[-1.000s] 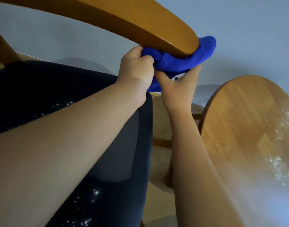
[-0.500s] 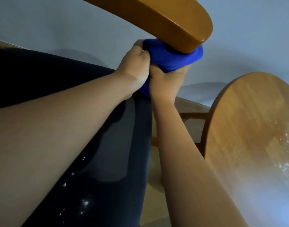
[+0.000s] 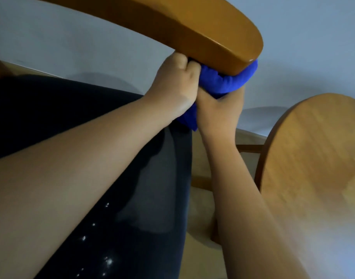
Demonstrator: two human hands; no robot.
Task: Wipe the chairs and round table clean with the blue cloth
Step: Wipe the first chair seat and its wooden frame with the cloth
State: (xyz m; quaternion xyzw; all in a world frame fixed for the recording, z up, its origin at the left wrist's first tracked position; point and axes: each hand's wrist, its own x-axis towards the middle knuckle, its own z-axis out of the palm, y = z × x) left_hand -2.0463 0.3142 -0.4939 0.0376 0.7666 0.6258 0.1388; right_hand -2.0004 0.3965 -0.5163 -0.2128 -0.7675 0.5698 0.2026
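vivid blue cloth (image 3: 227, 83), honey-brown wooden chair rail (image 3: 182, 27) and round table (image 3: 313, 158), white-flecked black seat (image 3: 132, 178), pale grey-blue wall (image 3: 72, 43)

Pale blue-grey wall (image 3: 76, 45), tan floor (image 3: 201, 206)

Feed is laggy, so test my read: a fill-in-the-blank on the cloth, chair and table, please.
The left hand and right hand both grip the cloth, whose colour is ____.
The cloth sits against the ____ of the wooden chair rail.
The round table is on the person's ____ side.
The specks on the dark seat are ____.
Missing: blue; underside; right; white.
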